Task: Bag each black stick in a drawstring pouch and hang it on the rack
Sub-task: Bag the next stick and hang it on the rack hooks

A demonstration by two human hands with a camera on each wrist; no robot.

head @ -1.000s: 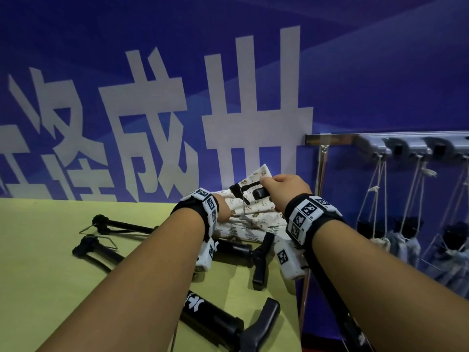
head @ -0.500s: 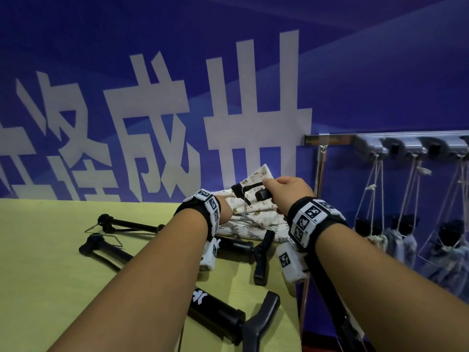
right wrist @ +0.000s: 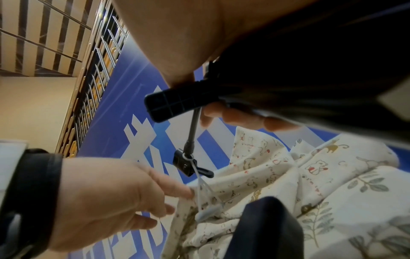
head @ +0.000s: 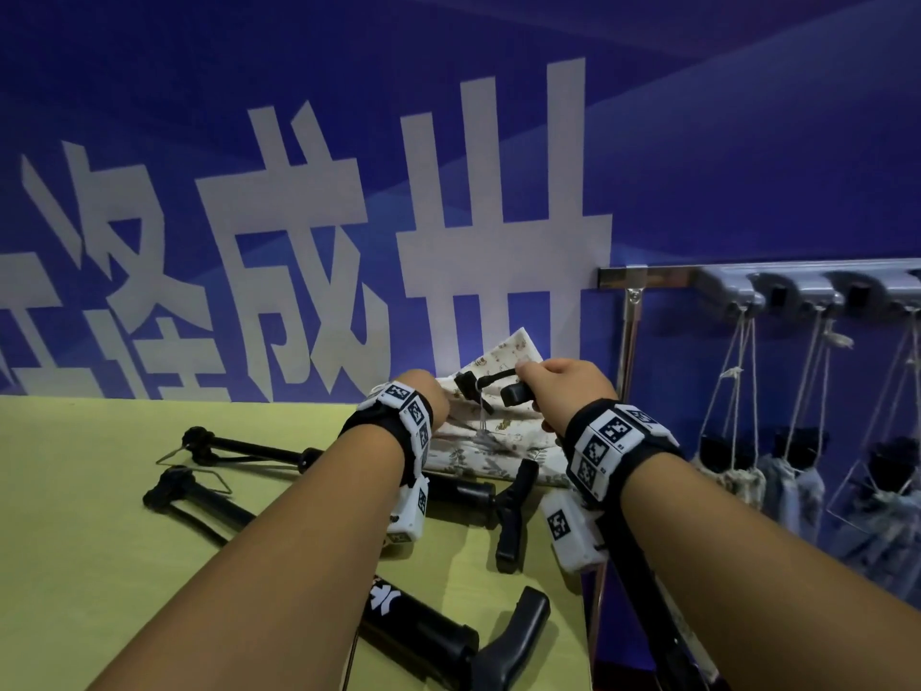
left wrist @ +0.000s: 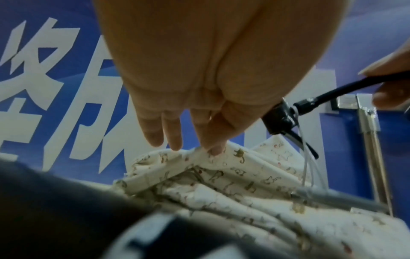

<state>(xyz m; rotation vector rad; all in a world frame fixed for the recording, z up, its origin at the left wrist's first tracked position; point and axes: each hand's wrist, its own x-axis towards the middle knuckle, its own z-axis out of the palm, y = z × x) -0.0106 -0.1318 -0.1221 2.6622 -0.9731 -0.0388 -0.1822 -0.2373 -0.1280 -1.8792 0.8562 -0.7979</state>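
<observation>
My right hand [head: 558,386] grips a black stick [head: 516,392] by its T-handle. Its thin hose and clip [right wrist: 188,163] dangle over a pile of printed cream pouches [head: 498,436] at the table's far right corner. The stick's long body runs back beneath my right forearm [head: 648,610]. In the left wrist view my left hand [left wrist: 199,145] pinches the edge of a pouch [left wrist: 221,168], with the clip [left wrist: 281,119] just to its right. In the head view my left hand [head: 431,391] is mostly hidden behind its wristband.
Several more black sticks [head: 463,496] [head: 423,625] [head: 234,446] lie on the yellow-green table [head: 99,566]. Right of the table a metal rack [head: 673,276] carries hooks with several filled pouches [head: 737,476] hanging by strings. A blue banner wall stands behind.
Both hands stay at the pouch pile and keep the same grips. They sit slightly lower in the view as the head camera tilts.
</observation>
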